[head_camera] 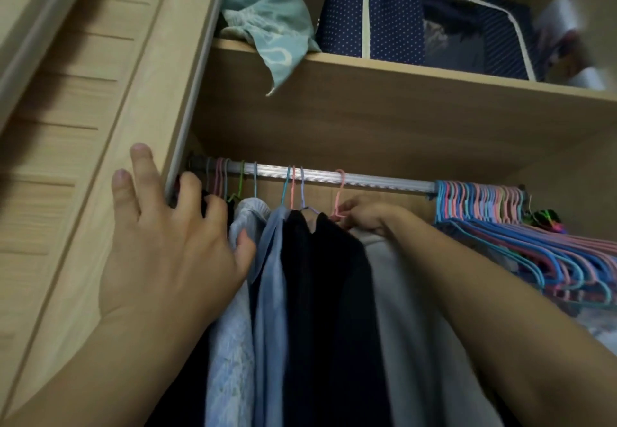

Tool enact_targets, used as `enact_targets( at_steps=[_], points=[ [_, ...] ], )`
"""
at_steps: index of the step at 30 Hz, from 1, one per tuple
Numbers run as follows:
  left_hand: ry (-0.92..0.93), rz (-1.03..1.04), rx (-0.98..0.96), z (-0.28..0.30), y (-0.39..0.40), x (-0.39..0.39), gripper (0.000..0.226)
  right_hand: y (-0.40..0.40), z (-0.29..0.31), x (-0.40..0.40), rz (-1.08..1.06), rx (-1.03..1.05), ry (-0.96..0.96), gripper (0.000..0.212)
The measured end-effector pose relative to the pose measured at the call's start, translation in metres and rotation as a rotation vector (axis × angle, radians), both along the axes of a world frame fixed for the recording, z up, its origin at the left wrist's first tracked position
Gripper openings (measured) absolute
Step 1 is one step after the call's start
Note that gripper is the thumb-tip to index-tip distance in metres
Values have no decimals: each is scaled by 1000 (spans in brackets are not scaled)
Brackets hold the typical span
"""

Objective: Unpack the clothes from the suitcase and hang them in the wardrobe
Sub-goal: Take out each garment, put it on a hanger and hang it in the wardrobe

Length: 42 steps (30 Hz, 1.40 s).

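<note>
**Clothes on the rail: the pink hanger could slip before it seats**

Clothes (300,293) hang in a tight bunch at the left end of the wardrobe rail (384,181): a pale blue knit, a light blue shirt, a dark garment and, at the right of the bunch, a grey garment (400,309). The suitcase is not in view.

Head view: the right hand (364,214) pinches the neck of the pink hanger (339,193) that seems to carry the grey garment; its hook sits over the rail. The left hand (167,243) is spread, fingers straight, pressing the hung garments toward the wardrobe door (83,126), with 2 fingertips against the door edge.

The risks, as I judge them: if the right hand lets go before the hook sits square, the grey garment could drag the hanger off the rail. If the left hand eases off, the packed garments may swing back and knock the hook or crowd a collar off its hanger. The bundle of spare hangers (484,206) at the right end could tangle with a sleeve if the grey garment slides that way.
</note>
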<state>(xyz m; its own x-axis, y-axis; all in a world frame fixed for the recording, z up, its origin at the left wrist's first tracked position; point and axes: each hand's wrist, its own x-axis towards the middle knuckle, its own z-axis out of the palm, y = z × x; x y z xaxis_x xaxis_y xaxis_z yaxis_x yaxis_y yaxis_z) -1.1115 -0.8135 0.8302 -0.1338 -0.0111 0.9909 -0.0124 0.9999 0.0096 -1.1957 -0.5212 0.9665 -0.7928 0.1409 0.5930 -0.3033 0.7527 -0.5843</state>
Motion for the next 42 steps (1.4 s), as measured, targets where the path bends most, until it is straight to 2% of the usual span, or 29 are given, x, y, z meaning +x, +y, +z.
enact_targets(
  at_steps=[3,6,7,9,11,13,16,23,26,30,38,42],
  points=[
    [2,-27,7,0,-1,-1,63,-41,-5,-1,-25,130,-30,27],
    [-3,-49,16,0,0,0,65,-48,-17,11,122,-51,-108,30],
    [-3,-47,21,0,0,0,65,-42,-17,18,90,-40,-87,36],
    [0,-51,23,-1,-1,1,64,-16,-16,35,-226,274,78,46],
    [2,-60,27,-2,0,3,61,19,-20,60,-702,610,229,39],
    [-8,-74,51,-2,4,7,56,49,-33,86,-1076,855,136,30],
    [-30,-121,82,-2,11,12,52,75,-55,110,-1293,939,-104,35],
    [3,-144,11,-9,0,9,46,80,-59,133,-1255,1074,-61,27],
    [23,-151,-6,-10,-1,7,47,71,-52,135,-1157,943,-60,28],
    [42,-173,-17,-12,-2,6,45,48,-40,124,-1035,692,92,29],
    [37,-189,-25,-16,-6,5,40,23,-81,149,-1071,618,268,25],
    [33,-318,49,-17,2,17,40,19,-55,167,-1007,515,331,25]
  ],
)
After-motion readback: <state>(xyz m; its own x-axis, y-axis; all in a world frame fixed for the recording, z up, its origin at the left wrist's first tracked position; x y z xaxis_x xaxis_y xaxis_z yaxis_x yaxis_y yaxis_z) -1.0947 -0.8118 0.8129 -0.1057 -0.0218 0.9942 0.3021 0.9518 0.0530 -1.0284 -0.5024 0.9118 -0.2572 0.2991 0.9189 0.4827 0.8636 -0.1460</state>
